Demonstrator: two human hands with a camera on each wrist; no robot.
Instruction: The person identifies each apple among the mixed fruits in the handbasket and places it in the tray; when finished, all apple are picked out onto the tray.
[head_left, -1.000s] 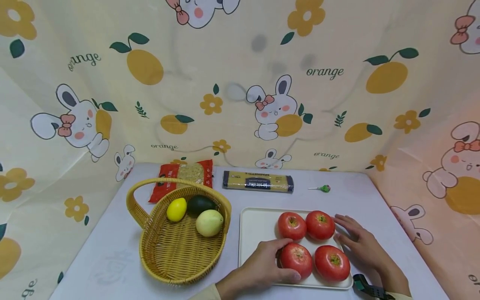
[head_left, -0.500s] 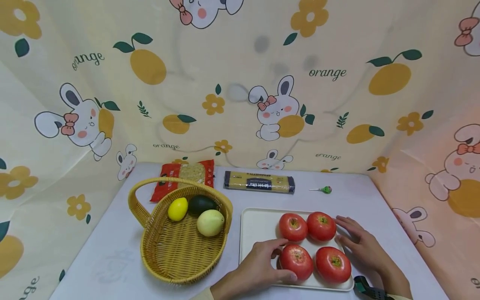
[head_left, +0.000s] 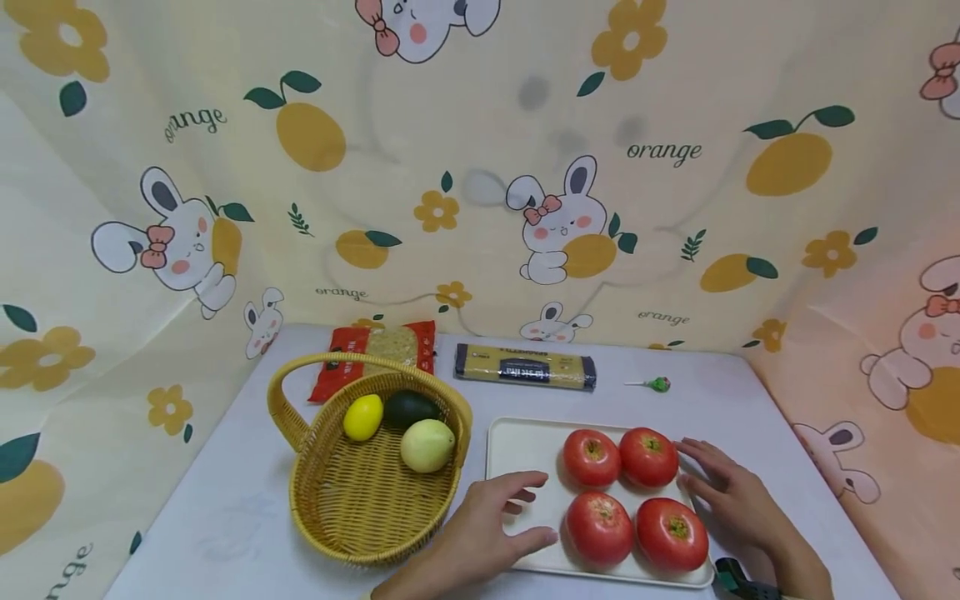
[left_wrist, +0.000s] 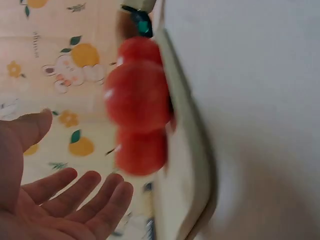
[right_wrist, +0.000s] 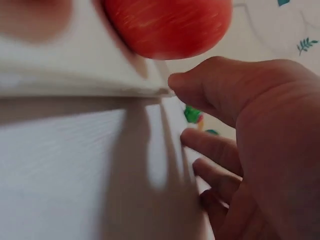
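Observation:
Several red tomatoes stand on a white rectangular tray (head_left: 517,437): a front left tomato (head_left: 598,530), a front right tomato (head_left: 672,535), a back left tomato (head_left: 592,459) and a back right tomato (head_left: 649,457). My left hand (head_left: 480,529) hovers over the tray's left part, thumb and fingers spread, holding nothing. In the left wrist view a gap separates its fingers (left_wrist: 107,205) from the tomatoes. Along the tray's right side lies my right hand (head_left: 738,504), fingers extended. In the right wrist view its thumb (right_wrist: 200,85) is at the tray rim, below a tomato.
Left of the tray, a wicker basket (head_left: 322,508) holds a lemon (head_left: 363,417), a dark green avocado-like fruit (head_left: 410,409) and a pale yellow-green round fruit (head_left: 427,446). Behind are a red bag (head_left: 341,371), a spaghetti packet (head_left: 525,367) and a lollipop (head_left: 658,384).
My left hand has let go of the front left tomato and drawn away to the left. The tomato stays on the tray. My right hand keeps its place beside the tray; the head view shifts slightly.

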